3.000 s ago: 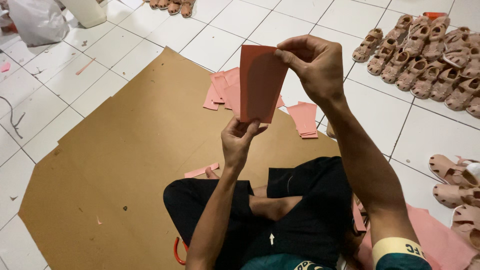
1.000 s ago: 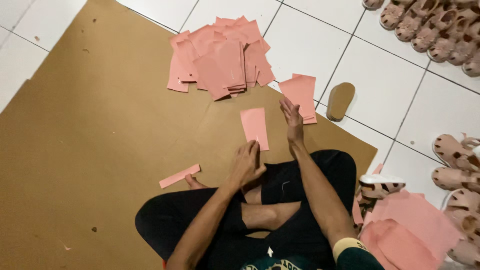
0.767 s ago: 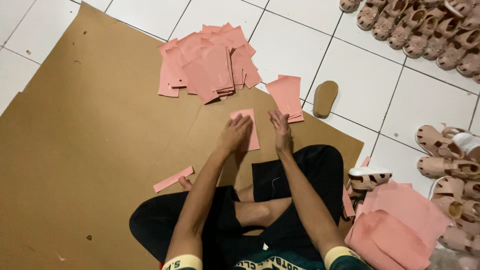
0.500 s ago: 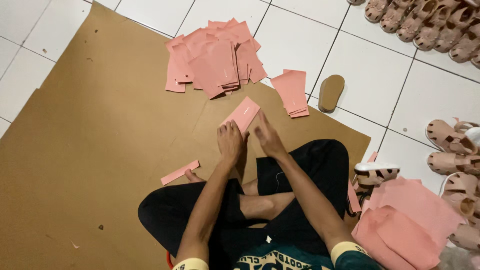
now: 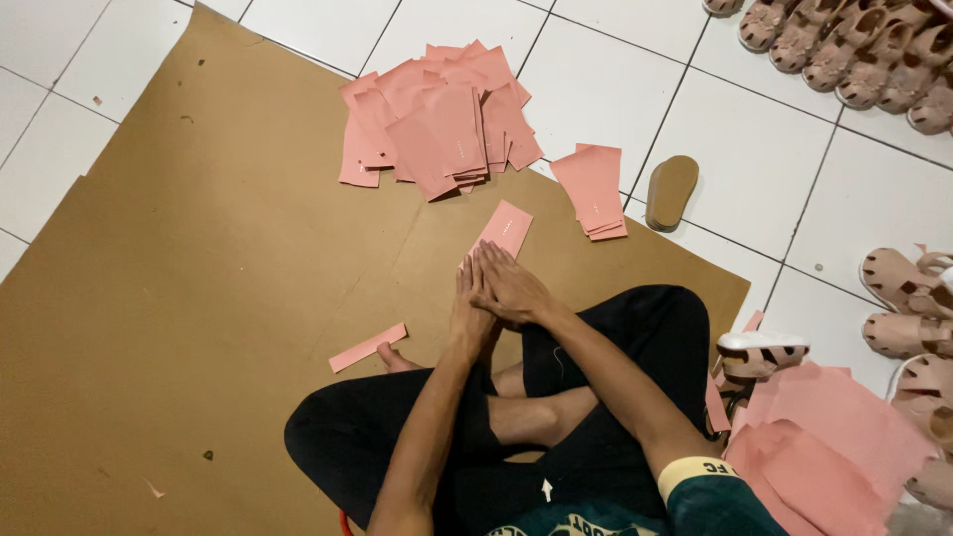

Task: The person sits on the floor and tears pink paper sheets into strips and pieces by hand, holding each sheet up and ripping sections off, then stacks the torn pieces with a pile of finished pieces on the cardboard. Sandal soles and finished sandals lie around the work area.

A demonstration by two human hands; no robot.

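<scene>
Both hands press flat on a pink folded sheet [image 5: 504,230] on the brown cardboard [image 5: 199,298] — left hand [image 5: 469,308] beside right hand [image 5: 508,286], fingers extended, neither grip closed.

1. The pink sheet [image 5: 503,229] under the fingertips looks like thin matt paper or card, smooth and flat
2. The big pink pile [image 5: 437,119] and the small stack [image 5: 594,189] share that same dull, smooth finish
3. The brown board [image 5: 199,298] is matt cardboard, creased and slightly rough
4. The floor tiles [image 5: 596,89] are glossy white ceramic with dark grout lines
5. The tan sole [image 5: 672,191] looks smooth and matt
6. The sandals [image 5: 903,298] look like soft moulded plastic with a faint sheen
7. The trousers [image 5: 635,328] are black matt cloth
</scene>
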